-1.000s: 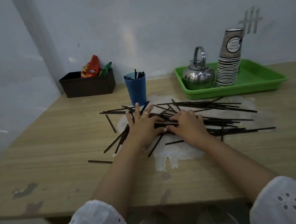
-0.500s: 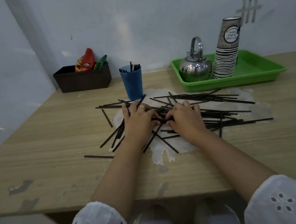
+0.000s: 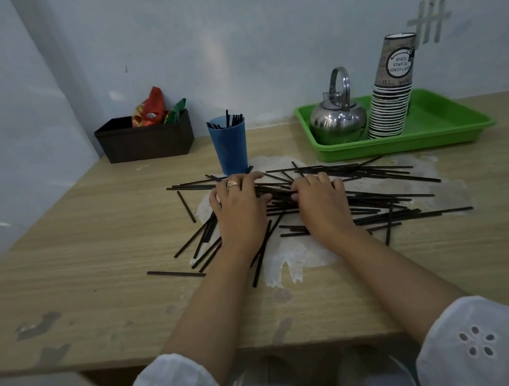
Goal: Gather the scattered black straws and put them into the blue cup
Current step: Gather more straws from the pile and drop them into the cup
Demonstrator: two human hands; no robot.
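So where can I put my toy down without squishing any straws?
Bare table lies left of the straws, before the brown box, and along the near edge. The middle is crowded: left hand and right hand grip straws there.

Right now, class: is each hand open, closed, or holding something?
Left hand: closed, holding straws.
Right hand: closed, holding the same straws.

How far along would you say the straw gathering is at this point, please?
Barely begun. A few straws already stand in the blue cup. The left hand and right hand grip a bundle from the pile. Most scattered straws lie across the table.
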